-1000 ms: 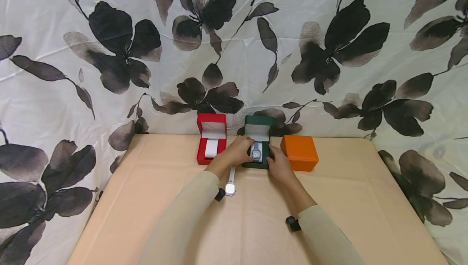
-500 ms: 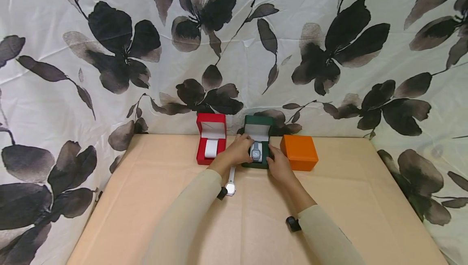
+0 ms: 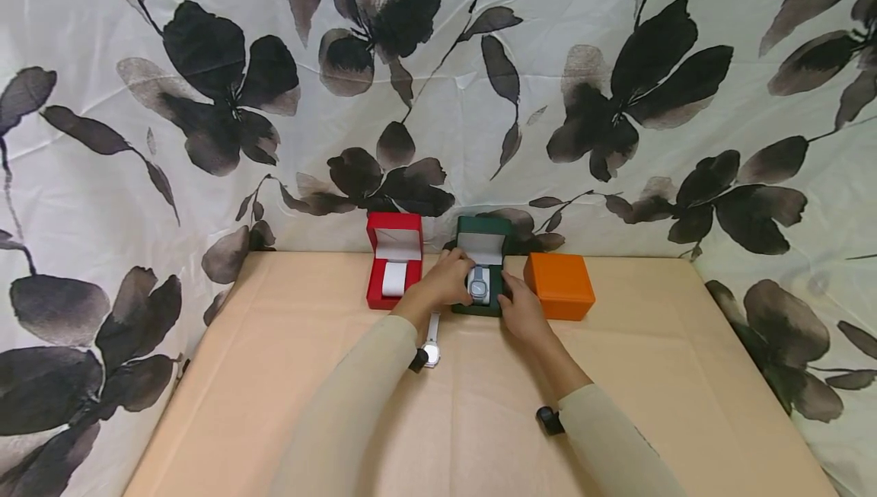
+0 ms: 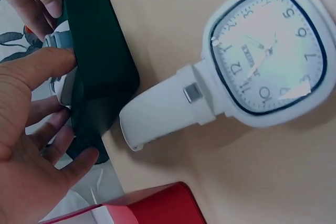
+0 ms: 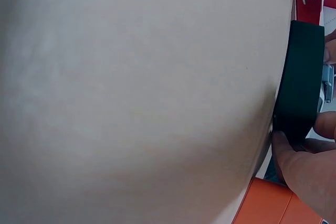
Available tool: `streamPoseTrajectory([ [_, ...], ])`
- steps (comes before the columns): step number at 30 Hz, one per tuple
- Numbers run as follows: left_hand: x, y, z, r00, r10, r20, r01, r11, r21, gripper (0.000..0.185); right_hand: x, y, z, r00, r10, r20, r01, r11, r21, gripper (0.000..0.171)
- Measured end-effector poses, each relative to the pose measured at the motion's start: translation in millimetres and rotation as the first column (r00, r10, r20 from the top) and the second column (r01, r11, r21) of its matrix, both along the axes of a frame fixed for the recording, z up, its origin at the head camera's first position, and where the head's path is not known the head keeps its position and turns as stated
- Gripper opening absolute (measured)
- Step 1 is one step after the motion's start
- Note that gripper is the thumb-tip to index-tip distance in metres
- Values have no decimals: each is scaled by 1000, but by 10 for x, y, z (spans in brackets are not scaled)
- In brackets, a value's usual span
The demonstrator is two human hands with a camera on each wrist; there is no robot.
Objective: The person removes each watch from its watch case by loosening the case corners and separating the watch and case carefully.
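Grip: both hands close on the grey watch (image 3: 479,285) in the green box (image 3: 484,252); the left hand (image 3: 448,281) has its thumb and fingers curled against the watch's left side, the right hand (image 3: 522,313) has fingertips at its right side and its thumb against the box's front wall.
Watch: it lies on the pillow inside the open green box, dial up.
Green box: it stands at the table's (image 3: 651,375) far edge, about the middle, lid upright against the floral cloth (image 3: 205,101).
Left neighbour: a red box (image 3: 395,257) stands open just beside the green one, a white pillow in it; the left hand lies between the two.
Right neighbour: an orange box (image 3: 559,285), lid down, sits just right of the green box, close by the right hand's knuckles.
Nearer the person: a white watch (image 4: 262,56) lies flat on the table under the left wrist, strap pointing towards the green box.
Sleeves: beige, both forearms over the table's middle.
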State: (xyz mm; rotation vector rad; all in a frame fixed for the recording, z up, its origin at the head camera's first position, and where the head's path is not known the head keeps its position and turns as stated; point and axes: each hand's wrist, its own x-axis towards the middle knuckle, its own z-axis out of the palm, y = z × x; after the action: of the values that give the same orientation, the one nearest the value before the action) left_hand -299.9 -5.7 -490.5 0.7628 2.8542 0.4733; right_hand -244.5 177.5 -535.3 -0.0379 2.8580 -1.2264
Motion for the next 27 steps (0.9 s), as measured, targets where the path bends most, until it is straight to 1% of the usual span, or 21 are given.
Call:
streamPoseTrajectory([
  [4, 34, 13, 10, 1000, 17, 6, -17, 1000, -4, 64, 31, -27, -2, 1000, -10, 8, 10, 1000, -3, 58],
  [10, 65, 41, 16, 999, 37, 14, -36, 998, -53, 61, 80, -55, -6, 999, -28, 18, 28, 1000, -7, 58],
  [16, 67, 79, 23, 1000, 23, -9, -24, 993, -116, 44, 132, -77, 13, 1000, -29, -12, 29, 1000, 3, 57],
  [18, 71, 88, 22, 1000, 18, -8, -19, 991, -134, 41, 148, -84, 17, 1000, -27, -14, 27, 1000, 7, 57],
  [23, 95, 84, 21, 1000, 19, 6, -18, 990, -141, 42, 193, -109, 31, 999, -42, -2, 42, 999, 4, 57],
  [27, 126, 56, 18, 1000, 19, 1, -18, 992, -122, 44, 231, -132, 45, 999, -45, 3, 45, 999, 3, 57],
])
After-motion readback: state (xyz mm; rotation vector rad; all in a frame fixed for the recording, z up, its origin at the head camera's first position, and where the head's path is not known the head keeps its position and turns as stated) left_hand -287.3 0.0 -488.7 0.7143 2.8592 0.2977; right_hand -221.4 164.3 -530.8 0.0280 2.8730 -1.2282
